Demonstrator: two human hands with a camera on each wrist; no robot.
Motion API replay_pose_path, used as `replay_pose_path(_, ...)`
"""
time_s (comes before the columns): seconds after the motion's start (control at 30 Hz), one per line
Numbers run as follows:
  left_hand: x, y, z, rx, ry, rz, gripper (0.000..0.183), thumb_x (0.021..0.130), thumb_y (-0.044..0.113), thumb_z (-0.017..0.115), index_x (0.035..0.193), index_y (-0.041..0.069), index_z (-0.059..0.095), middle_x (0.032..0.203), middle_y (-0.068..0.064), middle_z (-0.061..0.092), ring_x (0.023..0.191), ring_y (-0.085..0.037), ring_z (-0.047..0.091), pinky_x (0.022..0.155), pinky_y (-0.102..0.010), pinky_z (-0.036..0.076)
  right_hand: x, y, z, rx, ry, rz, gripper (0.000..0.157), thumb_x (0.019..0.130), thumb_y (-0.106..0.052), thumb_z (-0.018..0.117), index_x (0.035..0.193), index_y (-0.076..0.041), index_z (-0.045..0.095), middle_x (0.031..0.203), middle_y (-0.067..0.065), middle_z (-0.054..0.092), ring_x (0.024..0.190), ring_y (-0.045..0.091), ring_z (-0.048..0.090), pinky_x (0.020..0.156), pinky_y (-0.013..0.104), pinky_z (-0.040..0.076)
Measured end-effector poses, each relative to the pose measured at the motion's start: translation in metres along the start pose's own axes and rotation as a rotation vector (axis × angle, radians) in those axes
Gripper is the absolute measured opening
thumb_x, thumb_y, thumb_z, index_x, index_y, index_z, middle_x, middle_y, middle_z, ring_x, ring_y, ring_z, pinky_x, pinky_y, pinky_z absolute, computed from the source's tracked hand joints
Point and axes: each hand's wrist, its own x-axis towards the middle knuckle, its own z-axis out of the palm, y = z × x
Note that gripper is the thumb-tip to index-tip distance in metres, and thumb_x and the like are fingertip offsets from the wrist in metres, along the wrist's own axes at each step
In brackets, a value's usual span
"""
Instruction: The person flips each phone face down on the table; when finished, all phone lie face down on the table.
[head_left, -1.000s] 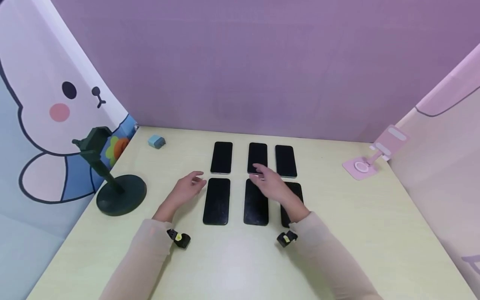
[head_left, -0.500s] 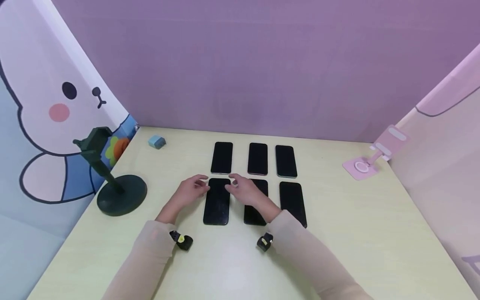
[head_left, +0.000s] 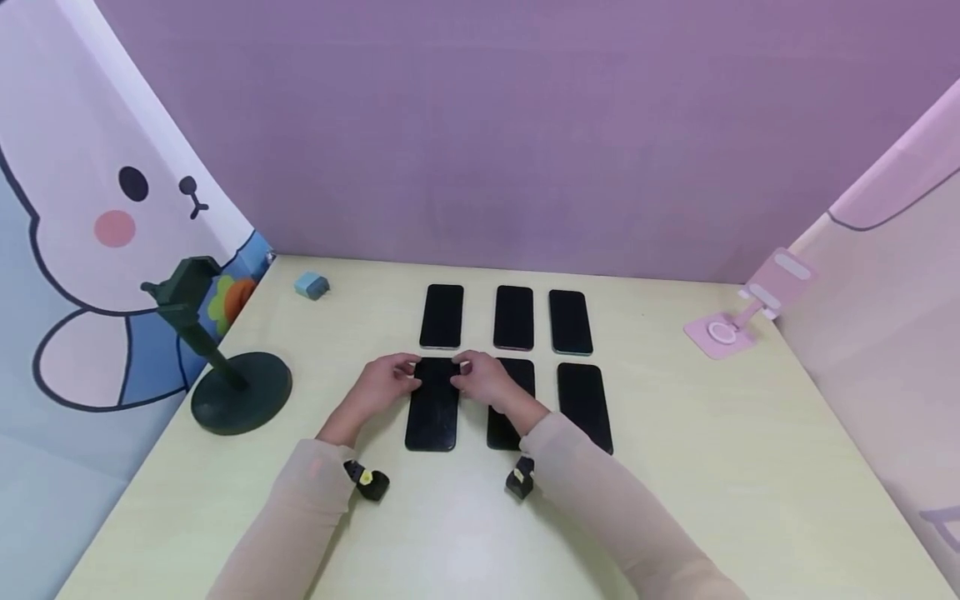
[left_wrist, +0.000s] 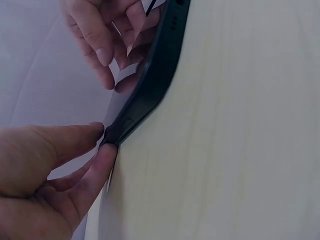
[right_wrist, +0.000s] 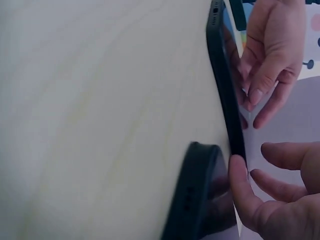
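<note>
A black smartphone (head_left: 432,421) lies screen up at the near left of two rows. My left hand (head_left: 381,383) pinches its far left corner; the left wrist view shows that thumb (left_wrist: 106,155) on the phone's side edge. At the far right corner my right hand (head_left: 486,383) does likewise, its thumb (right_wrist: 238,167) against the side edge in the right wrist view. The right wrist and forearm pass over a second phone (head_left: 501,429) and hide part of it. Further right lies a third phone (head_left: 585,404).
Behind lies a row of three more dark phones, the left one (head_left: 442,317), the middle one (head_left: 513,318) and the right one (head_left: 571,322). A dark green stand (head_left: 242,400) is at left, a small blue block (head_left: 312,286) back left, a pink phone stand (head_left: 727,337) right.
My right hand has moved left from above the middle phones to the near left phone. My left hand has shifted slightly right, and both hands have closed in on its far corners.
</note>
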Motion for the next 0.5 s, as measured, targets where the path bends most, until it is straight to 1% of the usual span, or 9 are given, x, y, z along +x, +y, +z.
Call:
replay_pose_path(0.13, 0.0013, -0.0007, -0.0001, 0.01, 0.008, -0.005, 0.034, 0.087, 0.004, 0.07, 0.12, -0.005, 0.064, 0.101, -0.017, 0.067, 0.091, -0.03, 0.065, 0.081, -0.042, 0.051, 0.0023, -0.0023, 0.0048, -0.011, 0.042, 0.01, 0.037, 0.089, 0.003, 0.066, 0.125, 0.0, 0.06, 0.102, 0.015, 0.061, 0.072, 0.02, 0.067, 0.066, 0.028, 0.055)
replay_pose_path(0.27, 0.0024, 0.0015, 0.0003, 0.01, 0.012, -0.02, 0.034, 0.086, 0.003, 0.071, 0.118, -0.006, 0.065, 0.101, -0.017, 0.067, 0.09, -0.03, 0.065, 0.082, -0.042, 0.051, 0.0025, -0.0051, 0.0066, -0.04, 0.071, 0.034, 0.038, 0.087, 0.003, 0.067, 0.125, -0.002, 0.061, 0.101, 0.015, 0.062, 0.066, 0.017, 0.065, 0.064, 0.028, 0.054)
replay_pose_path(0.4, 0.0019, 0.003, 0.0007, 0.009, 0.014, -0.036, 0.033, 0.086, 0.003, 0.071, 0.118, -0.006, 0.065, 0.1, -0.017, 0.068, 0.09, -0.03, 0.065, 0.081, -0.041, 0.051, 0.0033, -0.0032, 0.007, 0.011, 0.082, 0.055, 0.039, 0.086, 0.004, 0.068, 0.124, -0.002, 0.062, 0.095, 0.011, 0.059, 0.061, 0.014, 0.062, 0.061, 0.027, 0.053)
replay_pose_path(0.5, 0.0012, 0.0037, 0.0015, 0.008, 0.018, -0.047, 0.033, 0.086, 0.003, 0.071, 0.118, -0.006, 0.065, 0.1, -0.016, 0.067, 0.09, -0.03, 0.065, 0.081, -0.04, 0.051, 0.0041, -0.0003, 0.0072, 0.07, 0.085, 0.053, 0.04, 0.085, 0.006, 0.068, 0.123, -0.002, 0.062, 0.091, 0.01, 0.058, 0.06, 0.014, 0.06, 0.06, 0.026, 0.054)
